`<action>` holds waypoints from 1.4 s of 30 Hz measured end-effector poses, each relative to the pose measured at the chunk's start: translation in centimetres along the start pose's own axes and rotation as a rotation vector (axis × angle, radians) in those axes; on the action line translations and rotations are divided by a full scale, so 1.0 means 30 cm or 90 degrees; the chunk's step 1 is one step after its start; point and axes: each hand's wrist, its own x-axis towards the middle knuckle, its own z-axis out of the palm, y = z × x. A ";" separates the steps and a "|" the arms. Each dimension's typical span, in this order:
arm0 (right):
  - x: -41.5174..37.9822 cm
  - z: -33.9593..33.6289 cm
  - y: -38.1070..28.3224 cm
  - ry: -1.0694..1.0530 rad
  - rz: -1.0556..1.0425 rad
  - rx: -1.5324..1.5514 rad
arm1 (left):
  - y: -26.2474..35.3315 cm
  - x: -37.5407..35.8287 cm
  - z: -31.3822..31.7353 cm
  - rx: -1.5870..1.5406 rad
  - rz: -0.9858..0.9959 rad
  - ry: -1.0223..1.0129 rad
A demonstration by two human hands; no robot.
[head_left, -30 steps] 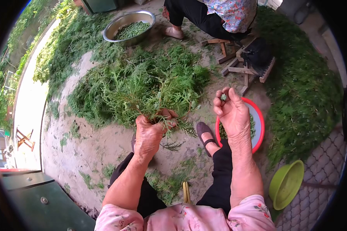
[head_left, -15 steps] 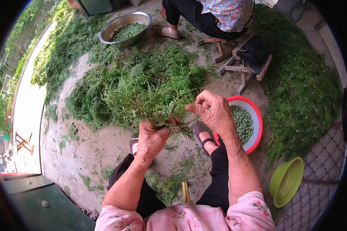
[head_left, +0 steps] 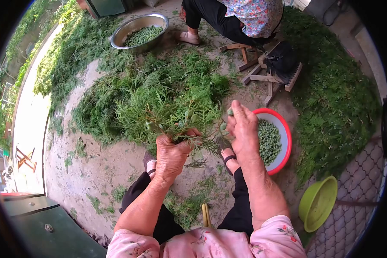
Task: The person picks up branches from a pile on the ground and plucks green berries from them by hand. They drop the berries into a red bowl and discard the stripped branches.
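Observation:
My left hand is wrapped round the stems of a leafy green sprig, which hangs over the ground in front of me. Small green cones show among its leaves. To the right of the sprig, my right hand is raised with its palm side turned left, and small green cones are at its fingers. Just beyond that hand stands a red-rimmed white basin with many green cones in it.
A metal basin of green cones stands ahead, near a seated person. Wooden folding stools are at the upper right. Cut greenery lies in heaps. A yellow-green basin tilts at the lower right.
My right hand has turned more upright and moved slightly right, away from the sprig, with green cones now visible at its fingers. My left hand keeps its hold on the sprig.

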 end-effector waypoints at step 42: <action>-0.019 -0.038 0.045 -0.125 -0.310 -0.457 | -0.007 -0.002 0.023 -0.035 -0.087 0.061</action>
